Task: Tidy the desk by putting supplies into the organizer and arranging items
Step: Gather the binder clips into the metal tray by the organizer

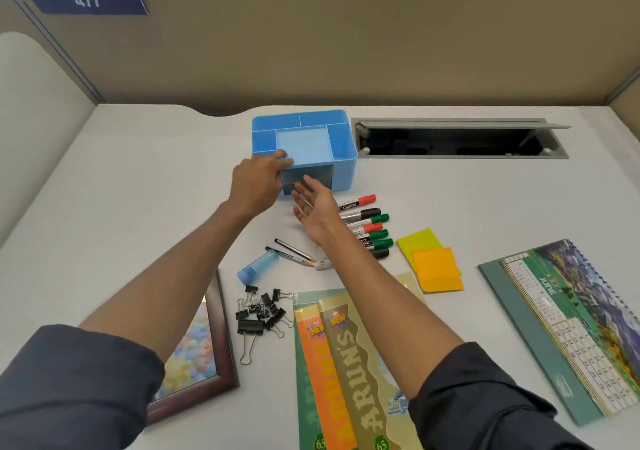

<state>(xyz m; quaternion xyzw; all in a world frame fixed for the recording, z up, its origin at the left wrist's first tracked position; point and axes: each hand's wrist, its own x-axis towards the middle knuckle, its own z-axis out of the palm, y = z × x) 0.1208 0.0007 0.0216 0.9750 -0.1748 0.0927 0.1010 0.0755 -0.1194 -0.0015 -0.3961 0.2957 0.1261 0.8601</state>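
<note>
At the far centre of the desk (pixel 138 179) stands a blue organizer (pixel 341 145), open-topped, with narrow compartments along its back and left side, a shallow square tray in the middle, and a dark open recess in its front face. Left hand (pixel 258 181) rests on the organizer's front-left corner, fingers curled over the rim and touching it. Right hand (pixel 313 207) is held just in front of the recess, palm turned leftward, fingers spread apart, gripping nothing.

Just right of the right hand: a row of markers (pixel 369 228) lying side by side, caps red, black and green, pointing right. Beside them, a yellow sticky-note pad (pixel 417 240) partly overlapped by an orange sticky-note pad (pixel 437 269). Nearer the person: two pencils (pixel 294 252) lying diagonally, a pale blue stapler-like item (pixel 256 269) (exact kind cannot tell), and a loose cluster of black binder clips (pixel 261 314). Under the right forearm lie overlapping notebooks (pixel 332 373). A spiral desk calendar (pixel 568 328), showing June, lies flat at right. A wood-framed picture (pixel 204 356) lies at left, partly under the left forearm. An open cable hatch (pixel 457 141) sits in the desk just right of the organizer.
</note>
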